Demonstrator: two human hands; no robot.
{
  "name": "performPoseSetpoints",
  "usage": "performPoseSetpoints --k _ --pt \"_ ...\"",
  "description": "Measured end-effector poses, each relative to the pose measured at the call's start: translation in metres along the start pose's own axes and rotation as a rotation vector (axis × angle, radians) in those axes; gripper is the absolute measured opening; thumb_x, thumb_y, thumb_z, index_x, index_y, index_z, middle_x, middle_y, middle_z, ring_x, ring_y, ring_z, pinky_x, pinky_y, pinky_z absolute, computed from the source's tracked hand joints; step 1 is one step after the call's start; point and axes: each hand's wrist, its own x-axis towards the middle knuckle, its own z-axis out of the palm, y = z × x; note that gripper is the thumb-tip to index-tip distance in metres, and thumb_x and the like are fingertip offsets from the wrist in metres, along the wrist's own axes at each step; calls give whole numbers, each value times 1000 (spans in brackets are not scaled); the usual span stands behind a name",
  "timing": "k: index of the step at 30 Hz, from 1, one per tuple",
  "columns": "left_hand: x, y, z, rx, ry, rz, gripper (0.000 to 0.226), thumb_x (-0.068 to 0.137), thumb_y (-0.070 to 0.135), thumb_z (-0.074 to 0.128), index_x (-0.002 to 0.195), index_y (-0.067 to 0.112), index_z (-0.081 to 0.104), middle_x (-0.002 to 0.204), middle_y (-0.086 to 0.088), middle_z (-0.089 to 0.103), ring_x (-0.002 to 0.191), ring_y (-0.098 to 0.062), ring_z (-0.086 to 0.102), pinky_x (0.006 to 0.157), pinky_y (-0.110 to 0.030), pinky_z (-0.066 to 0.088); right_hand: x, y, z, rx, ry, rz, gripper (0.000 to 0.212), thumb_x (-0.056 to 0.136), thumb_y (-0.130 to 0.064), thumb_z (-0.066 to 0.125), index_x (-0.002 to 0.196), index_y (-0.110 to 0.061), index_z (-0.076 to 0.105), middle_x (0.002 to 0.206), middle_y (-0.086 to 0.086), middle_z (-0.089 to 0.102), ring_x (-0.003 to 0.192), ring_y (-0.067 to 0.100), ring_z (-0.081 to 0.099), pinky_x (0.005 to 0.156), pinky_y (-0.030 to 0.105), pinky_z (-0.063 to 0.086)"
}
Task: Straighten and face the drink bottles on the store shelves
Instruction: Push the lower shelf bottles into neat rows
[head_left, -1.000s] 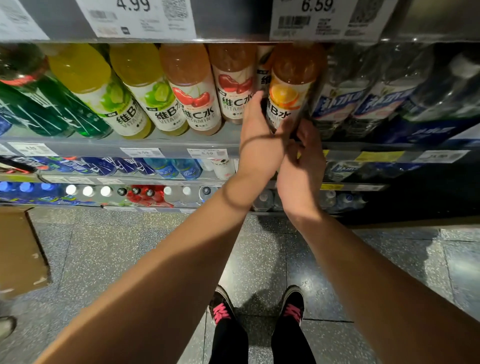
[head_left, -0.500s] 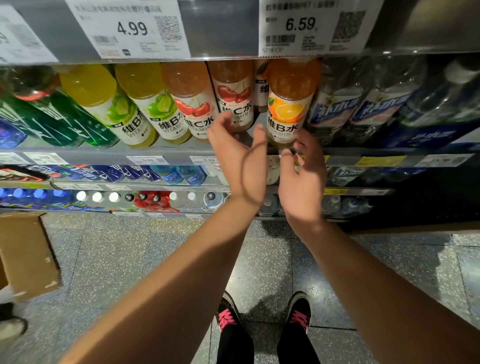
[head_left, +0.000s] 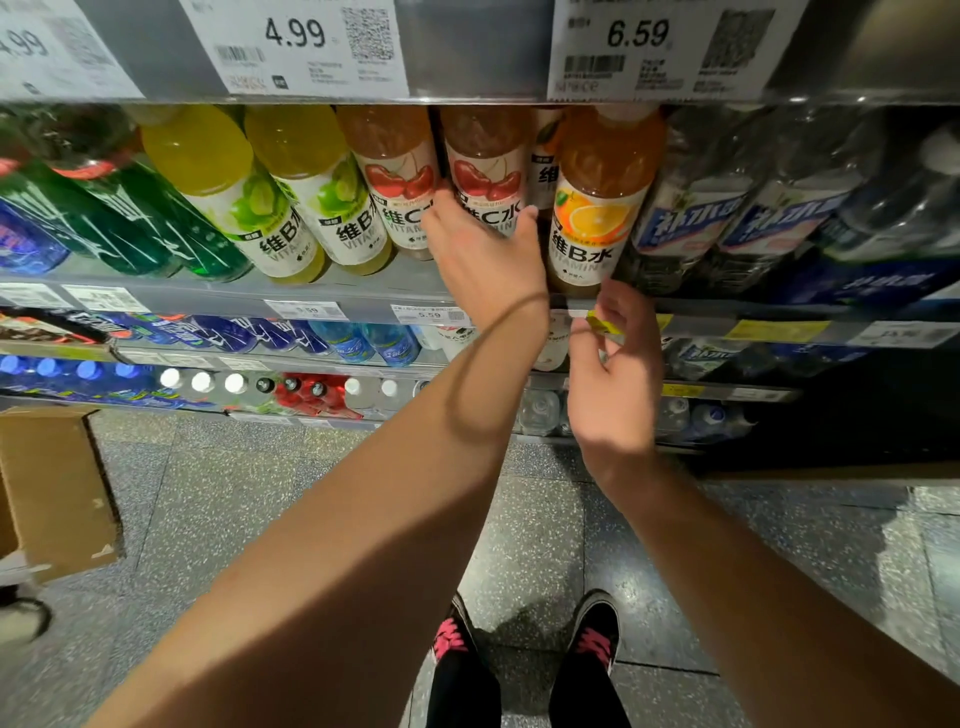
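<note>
A cherry-label bottle (head_left: 485, 156) of reddish drink stands in the shelf's front row. My left hand (head_left: 483, 254) is wrapped round its lower part, thumb on the right side and fingers on the left. To its right stands an orange-label bottle (head_left: 597, 208) with its label facing me. Just below that bottle, by the shelf edge (head_left: 363, 291), my right hand (head_left: 613, 374) hangs with loosely spread fingers and holds nothing. A second cherry bottle (head_left: 395, 171) and two lime-label bottles (head_left: 270, 182) stand to the left.
Green bottles (head_left: 130, 218) fill the shelf's left end, clear bottles with blue labels (head_left: 691, 218) the right. Lower shelves (head_left: 311, 364) hold blue, white-capped and red bottles. A cardboard box (head_left: 52, 488) sits on the floor at left. My shoes (head_left: 519, 634) stand close to the shelving.
Both hands have left the orange-label bottle. The left hand moved left and closed on the cherry bottle. The right hand dropped to the shelf edge.
</note>
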Motion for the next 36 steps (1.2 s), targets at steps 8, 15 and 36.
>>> performPoseSetpoints --k 8,15,36 --pt "8 -14 -3 -38 -61 96 54 73 18 85 113 2 52 117 -14 63 111 -30 59 81 -16 31 5 1 -2 -22 52 -8 37 92 -3 57 129 0 56 124 14 63 106 15 59 96 45 51" --pt "17 -21 -19 3 -186 189 54 67 28 84 95 16 40 95 1 57 88 -22 58 72 -19 35 15 2 3 -52 81 -32 33 94 -9 59 127 -9 60 118 4 66 107 16 62 88 45 53" --pt "45 -58 -103 -34 28 158 57 79 15 80 125 2 50 118 -3 46 112 -25 52 101 -32 44 -27 -27 40 -64 -75 -167 22 92 -13 60 109 1 63 101 12 70 94 23 68 85 44 55"
